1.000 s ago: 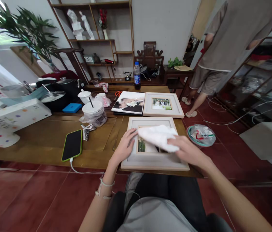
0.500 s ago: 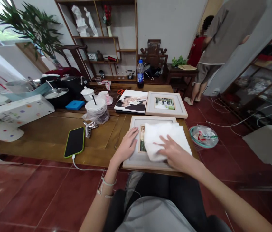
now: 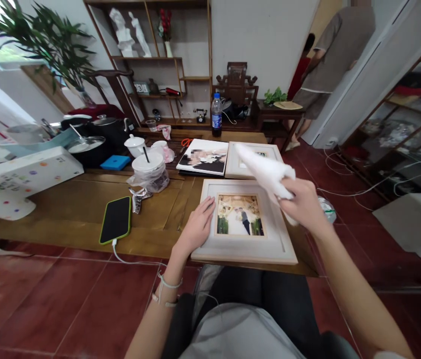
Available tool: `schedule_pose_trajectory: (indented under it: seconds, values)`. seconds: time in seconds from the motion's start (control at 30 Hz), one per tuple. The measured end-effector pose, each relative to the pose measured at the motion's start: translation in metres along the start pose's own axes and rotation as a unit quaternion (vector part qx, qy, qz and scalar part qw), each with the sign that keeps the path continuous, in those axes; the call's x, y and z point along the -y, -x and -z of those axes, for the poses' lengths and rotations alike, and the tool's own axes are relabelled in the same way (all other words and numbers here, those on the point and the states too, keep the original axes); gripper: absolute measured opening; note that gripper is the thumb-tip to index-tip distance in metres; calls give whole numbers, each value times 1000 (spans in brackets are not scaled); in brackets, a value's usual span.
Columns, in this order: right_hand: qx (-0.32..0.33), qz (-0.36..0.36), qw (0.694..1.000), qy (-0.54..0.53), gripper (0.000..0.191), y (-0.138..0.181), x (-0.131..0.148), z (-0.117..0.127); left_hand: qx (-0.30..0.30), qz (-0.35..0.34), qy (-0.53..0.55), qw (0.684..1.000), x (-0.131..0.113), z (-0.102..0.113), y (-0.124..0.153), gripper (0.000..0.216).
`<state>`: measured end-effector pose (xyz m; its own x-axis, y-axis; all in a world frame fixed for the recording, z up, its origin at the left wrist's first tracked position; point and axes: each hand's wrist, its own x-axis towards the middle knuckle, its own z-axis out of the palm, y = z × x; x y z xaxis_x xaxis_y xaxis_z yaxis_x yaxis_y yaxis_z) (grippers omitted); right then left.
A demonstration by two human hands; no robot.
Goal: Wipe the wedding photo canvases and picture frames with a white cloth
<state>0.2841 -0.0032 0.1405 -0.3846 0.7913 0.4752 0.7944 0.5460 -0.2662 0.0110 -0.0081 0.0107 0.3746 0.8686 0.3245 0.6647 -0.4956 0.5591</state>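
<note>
A light wooden picture frame [image 3: 245, 253] lies flat at the table's near edge, a wedding photo [image 3: 240, 214] in its middle. My left hand [image 3: 197, 225] rests flat on the frame's left side, fingers stretched out. Above the frame's right side, my right hand [image 3: 302, 202] is closed around a bunched white cloth [image 3: 266, 172], lifted clear of the photo. The cloth partly hides a second picture frame [image 3: 233, 159] lying behind the first. Left of that one is a photo album [image 3: 215, 149] with a black and white cover.
The wooden table [image 3: 75, 199] also bears a phone [image 3: 115, 219] on a cable, a lidded cup [image 3: 146, 162] in plastic, a blue box [image 3: 115, 162] and pots [image 3: 109, 129]. A bottle [image 3: 216, 117] stands at the back. Two people [image 3: 339, 55] stand at the back right.
My right hand has gripped the cloth and raised it off the near frame, uncovering the photo. My left hand has stayed put. The people at the back right have moved farther off.
</note>
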Motion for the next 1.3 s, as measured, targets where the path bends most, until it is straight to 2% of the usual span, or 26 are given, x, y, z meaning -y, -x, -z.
schedule_pose_trajectory:
  seconds: [0.03,0.1,0.17,0.23,0.33,0.4,0.5,0.7,0.77,0.83,0.93,1.0,1.03,1.1,1.17,1.23,1.3]
  values:
    - [-46,14,999,11,38,-12,-1,-11,1,-3,-3,1000,0,0,0,44]
    - [-61,80,994,31,46,-35,2,-39,4,-9,-13,1000,0,1,0,45]
    - [16,168,984,54,48,-52,7,-69,7,-11,-21,1000,-1,2,-1,45]
    - [107,226,966,70,51,-60,13,-94,10,-9,-22,1000,-2,3,-2,43]
    - [189,242,948,82,59,-59,17,-110,14,-8,-11,1000,-3,4,-3,43]
    - [204,216,951,86,57,-50,14,-105,12,-6,-2,1000,-3,4,-3,43]
    - [222,168,956,87,52,-31,1,-84,7,-2,8,1000,0,2,-3,44]
    - [232,87,965,82,56,10,-38,-29,6,-2,21,1000,2,2,-3,44]
    - [221,61,972,56,45,22,-45,-5,-1,4,37,999,1,3,-3,43]
    - [152,8,987,51,27,34,-43,16,-9,12,56,998,0,4,-3,41]
    - [-42,-77,989,117,19,51,-23,30,-17,20,75,997,-1,4,-3,39]
    - [-104,-54,983,141,19,59,2,19,-18,22,78,997,-1,3,-3,39]
    - [-87,-14,988,127,23,61,17,8,-19,22,77,997,-1,3,-3,39]
    - [-12,78,992,97,25,63,47,-22,-18,21,75,997,0,3,-3,40]
    - [63,135,986,78,21,63,73,-55,-9,14,71,997,1,4,-3,40]
    - [125,155,977,79,15,64,91,-80,1,7,67,998,1,5,-3,42]
    - [166,145,972,78,13,67,97,-91,10,4,62,998,1,6,-3,44]
